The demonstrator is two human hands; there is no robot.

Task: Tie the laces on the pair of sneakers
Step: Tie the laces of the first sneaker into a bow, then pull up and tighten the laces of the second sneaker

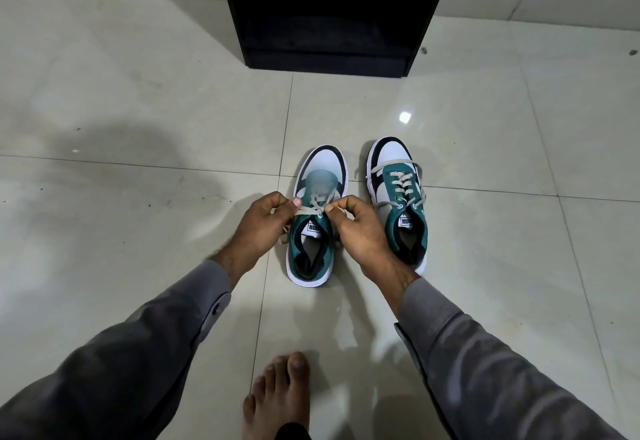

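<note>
Pinching the laces [313, 209] of the left sneaker [317, 214] on the floor [138, 110], my left hand [261, 228] and right hand [360, 230] each grip an end; uneven pull could slip the knot; the right sneaker [398, 197] lies unlaced beside it

I see a glossy cream tile floor [467, 121] with thin grout lines, a bright ceiling-light glint on it, and a black open-fronted cabinet [329, 13] standing ahead.
</note>
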